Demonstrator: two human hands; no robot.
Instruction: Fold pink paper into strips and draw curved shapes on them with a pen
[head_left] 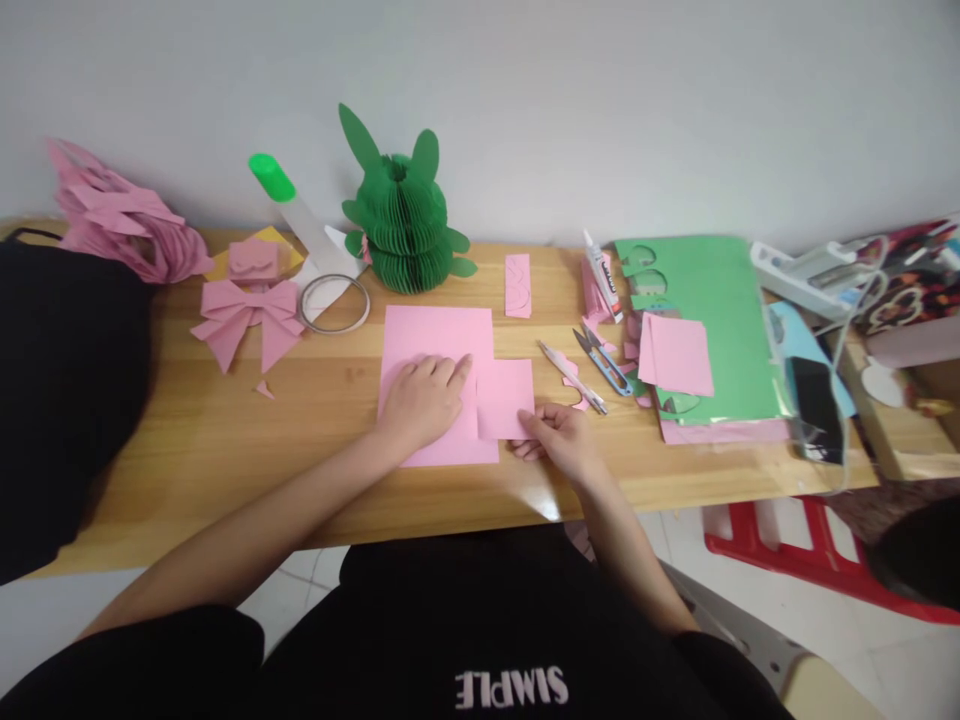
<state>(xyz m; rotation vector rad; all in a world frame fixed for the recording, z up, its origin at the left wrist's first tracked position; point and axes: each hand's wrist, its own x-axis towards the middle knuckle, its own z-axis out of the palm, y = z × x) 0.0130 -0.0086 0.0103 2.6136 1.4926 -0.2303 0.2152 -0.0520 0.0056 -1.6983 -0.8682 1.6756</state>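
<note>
A large pink sheet of paper [442,325] lies on the wooden table, and my left hand [426,402] rests flat on it, fingers stretched toward its right side. Overlapping that sheet's right edge is a smaller pink paper square [506,395]. My right hand [556,437] pinches the square's lower right corner between thumb and fingers. Just right of it lie a pen [574,377] and blue-handled thread snips [606,362]. A small pink strip with drawn curved lines [517,285] sits above the square.
Behind stands a green honeycomb-paper figure [405,220]. Leftward are a pink paper bow [251,315], a tape ring [335,304], a green-capped bottle [296,205] and a black bag [67,400]. Rightward are a glue tube [602,275], green sheets [720,320], a phone [817,410] and a red stool [817,560].
</note>
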